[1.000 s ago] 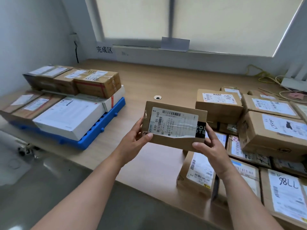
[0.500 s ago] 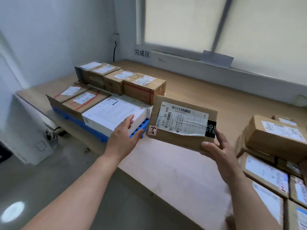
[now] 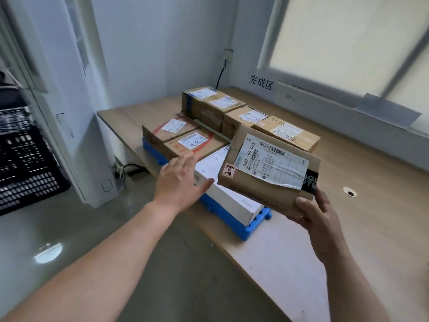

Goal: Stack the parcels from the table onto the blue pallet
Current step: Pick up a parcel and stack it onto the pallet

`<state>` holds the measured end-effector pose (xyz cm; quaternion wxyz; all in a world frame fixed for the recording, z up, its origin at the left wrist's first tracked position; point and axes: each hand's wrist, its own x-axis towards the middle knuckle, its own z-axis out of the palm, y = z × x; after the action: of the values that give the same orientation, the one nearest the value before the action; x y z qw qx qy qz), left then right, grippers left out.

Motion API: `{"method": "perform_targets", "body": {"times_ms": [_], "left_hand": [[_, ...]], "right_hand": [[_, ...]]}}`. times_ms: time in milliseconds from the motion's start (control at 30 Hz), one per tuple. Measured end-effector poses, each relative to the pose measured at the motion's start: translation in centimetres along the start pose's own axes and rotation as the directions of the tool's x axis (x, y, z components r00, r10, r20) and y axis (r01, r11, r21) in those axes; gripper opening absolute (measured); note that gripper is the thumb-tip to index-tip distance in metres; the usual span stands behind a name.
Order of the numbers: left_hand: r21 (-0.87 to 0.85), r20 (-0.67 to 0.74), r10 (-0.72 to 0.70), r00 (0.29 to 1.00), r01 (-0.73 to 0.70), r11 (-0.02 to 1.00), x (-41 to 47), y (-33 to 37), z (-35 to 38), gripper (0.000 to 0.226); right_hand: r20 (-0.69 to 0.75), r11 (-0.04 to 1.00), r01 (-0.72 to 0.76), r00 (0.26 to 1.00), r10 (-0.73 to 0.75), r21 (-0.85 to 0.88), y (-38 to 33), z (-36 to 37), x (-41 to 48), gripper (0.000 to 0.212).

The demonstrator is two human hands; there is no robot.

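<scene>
The wooden counter (image 3: 362, 240) runs along under the window. At its left end sits the blue pallet (image 3: 233, 225), already loaded. A flat white box (image 3: 234, 202) lies along the pallet's near edge, with two low brown parcels (image 3: 183, 140) behind it, both with red markings around their white labels. A row of taller brown cartons (image 3: 216, 105) stands at the back. The nearest carton (image 3: 289, 134) has black handwriting across its label, which I can't make out.

The parcel (image 3: 267, 175) being moved is in the air, tilted, over the white box at the pallet's right end. Its shipping label has a barcode and reads "530- D5 065". A small red-edged sticker at the corner looks like a handwritten "23". A strip of black tape on the right carries cut-off white letters.

The hands are apart. The right hand (image 3: 322, 228) grips the parcel's lower right corner, thumb on the near side. The left hand (image 3: 180, 180) is flat, fingers straight, holding nothing, over the white box's left end; I can't tell whether it touches.

On the wall by the window, black characters (image 3: 261, 82) read 完成区.
</scene>
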<state>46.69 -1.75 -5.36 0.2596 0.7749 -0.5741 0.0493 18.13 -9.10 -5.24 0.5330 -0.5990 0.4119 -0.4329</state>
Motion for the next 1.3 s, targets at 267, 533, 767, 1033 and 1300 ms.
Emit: {"method": "perform_targets", "body": {"times_ms": [267, 533, 767, 1033, 1300], "left_hand": [[0.038, -0.024, -0.109, 0.994, 0.110, 0.993, 3.7, -6.7, 1.2, 0.080], [0.077, -0.018, -0.107, 0.994, 0.108, 0.991, 12.0, -12.2, 2.6, 0.079], [0.108, -0.030, -0.097, 0.995, 0.100, 0.989, 19.1, -15.7, 3.4, 0.078], [0.064, 0.015, -0.071, 0.997, 0.069, 0.996, 24.6, -19.5, 5.1, 0.074], [-0.034, 0.078, 0.018, 0.997, -0.015, 0.999, 32.0, -25.1, 5.7, 0.066]], "right_hand": [[0.070, 0.999, -0.038, 0.997, 0.039, -0.025, 2.0, 6.7, 6.6, 0.074], [0.020, 0.995, -0.093, 0.996, 0.092, 0.043, 4.2, 12.1, 14.6, 0.061], [0.054, 0.988, -0.119, 0.992, 0.115, 0.096, 4.5, 16.2, 20.2, 0.081], [-0.022, 0.983, -0.150, 0.988, 0.153, 0.105, 4.1, 19.8, 23.9, 0.076], [-0.196, 0.980, -0.169, 0.963, 0.187, 0.103, 3.2, 25.6, 26.7, 0.074]]}}
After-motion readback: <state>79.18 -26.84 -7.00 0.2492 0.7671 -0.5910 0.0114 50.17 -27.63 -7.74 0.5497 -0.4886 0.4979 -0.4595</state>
